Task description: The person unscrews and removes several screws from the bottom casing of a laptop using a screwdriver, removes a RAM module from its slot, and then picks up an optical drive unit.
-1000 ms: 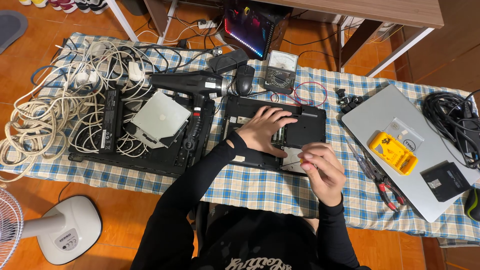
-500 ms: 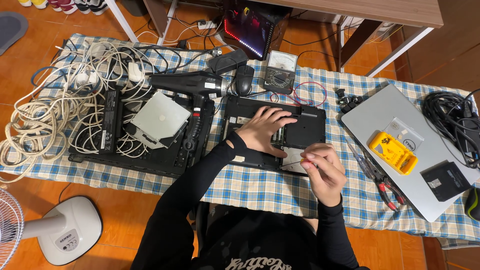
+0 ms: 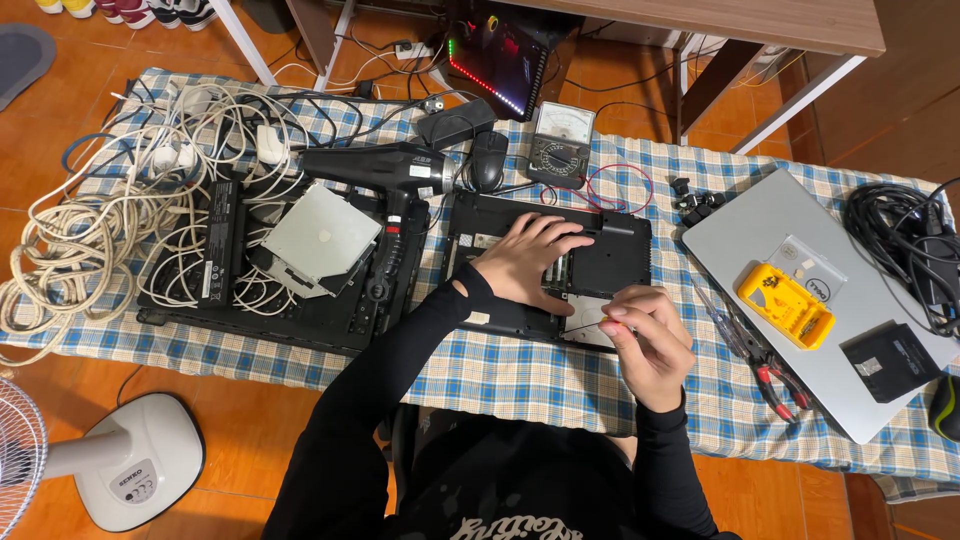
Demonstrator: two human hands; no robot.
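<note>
1. Head view, work in hand: an upturned black laptop base point(image 3: 560, 265) lies flat near the middle of the checked tablecloth point(image 3: 500, 375), with a panel open at its near right corner and pale metal showing there.
2. Left hand point(image 3: 530, 260): spread, palm down, fingers splayed across the base and pressing it to the table.
3. Right hand point(image 3: 645, 335): fingers pinched together around a thin tool point(image 3: 585, 322), probably a small screwdriver, its tip angled toward the open corner. The tool is too slim to make out well.
4. Handling, as a judgement: the base looks stiff and fairly heavy and should stay put under a flat palm. Take it by the edges or the solid shell, not the exposed bay, where the parts are likely fragile. Screws there would be tiny and easily lost on the patterned cloth.
5. Left of the base, touching or nearly so: a black hair dryer point(image 3: 385, 165) lying over a second dark chassis, a silver drive point(image 3: 318, 240), and a big tangle of pale cables point(image 3: 90, 220).
6. Behind it: a mouse point(image 3: 488, 160) and an analogue meter point(image 3: 560, 145) with a red lead.
7. Right side: a closed silver laptop point(image 3: 800, 300) carrying a yellow bit case point(image 3: 785, 300) and a small black drive point(image 3: 888, 362); red-handled pliers point(image 3: 770, 375) lie just beside the right wrist and could catch a sleeve.
8. On the floor at lower left: a white fan point(image 3: 120, 470), well apart.
</note>
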